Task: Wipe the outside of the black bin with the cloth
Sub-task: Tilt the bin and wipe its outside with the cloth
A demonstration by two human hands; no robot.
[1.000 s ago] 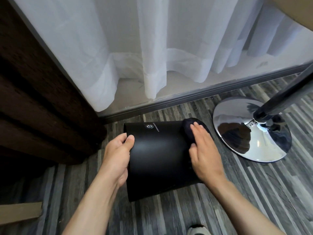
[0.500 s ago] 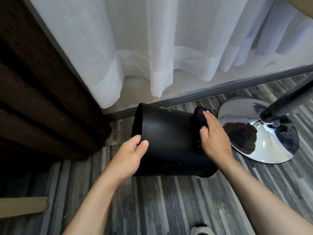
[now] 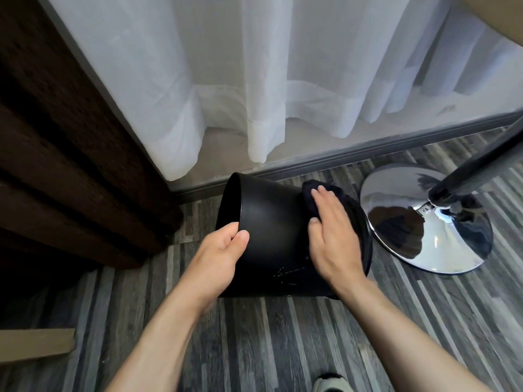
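Observation:
The black bin (image 3: 271, 222) lies tilted on its side on the striped floor, its open mouth turned to the left and away from me. My left hand (image 3: 218, 258) grips the rim, thumb on the outside wall and fingers inside. My right hand (image 3: 334, 239) lies flat on a dark cloth (image 3: 314, 193), pressing it against the bin's wall near the base end. Most of the cloth is hidden under the palm. Pale scratch marks show low on the bin's wall.
A chrome disc base (image 3: 424, 222) with a dark pole (image 3: 478, 171) stands just right of the bin. White curtains (image 3: 254, 80) hang behind above a grey baseboard. Dark wooden furniture (image 3: 70, 165) fills the left. A shoe tip (image 3: 331, 383) shows at the bottom edge.
The bin has been turned so its mouth faces left and away. My left hand shifted its hold to the rim, and my right hand slid the cloth over the base end.

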